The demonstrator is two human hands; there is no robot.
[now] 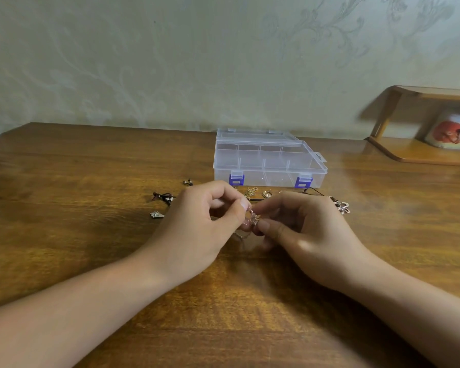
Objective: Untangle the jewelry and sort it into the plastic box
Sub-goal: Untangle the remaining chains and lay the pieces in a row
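A thin tangled chain (252, 218) hangs between my two hands just above the wooden table. My left hand (207, 224) pinches its left part with thumb and fingertips. My right hand (303, 229) pinches its right part. Behind them stands the clear plastic box (268, 162) with blue latches, its lid shut and its compartments showing through. Other jewelry lies in front of the box: a gold chain (251, 192), a ring (266, 194), a flower-shaped pendant (341, 205), a dark cord piece (164, 197), a small silver charm (156, 214) and a small dark bead piece (187, 182).
The brown wooden table (77, 235) reaches back to a patterned wall. A small wooden shelf (420, 152) stands at the back right with a round printed container (452, 134) under its top board.
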